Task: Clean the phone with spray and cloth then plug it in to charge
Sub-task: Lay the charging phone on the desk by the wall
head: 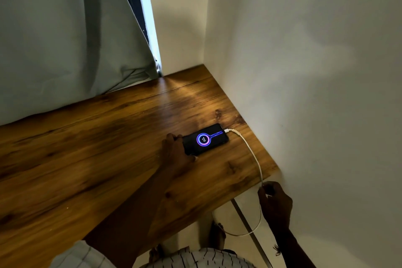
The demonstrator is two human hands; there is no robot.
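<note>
A black phone [205, 139] lies flat on the wooden table [87, 159] near its right end, screen up and lit with a blue and pink charging ring. A white cable [252, 152] is plugged into the phone's right end and runs over the table's front edge. My left hand [177, 150] rests on the table with its fingers on the phone's left end. Below the table's corner, my right hand [275, 201] pinches the white cable. No spray or cloth is in view.
A white wall [315, 93] stands right against the table's right side. A pale curtain [65, 39] hangs behind the table at the left. Under the table a metal leg [243, 217] slants down, with bare feet on the floor beside it.
</note>
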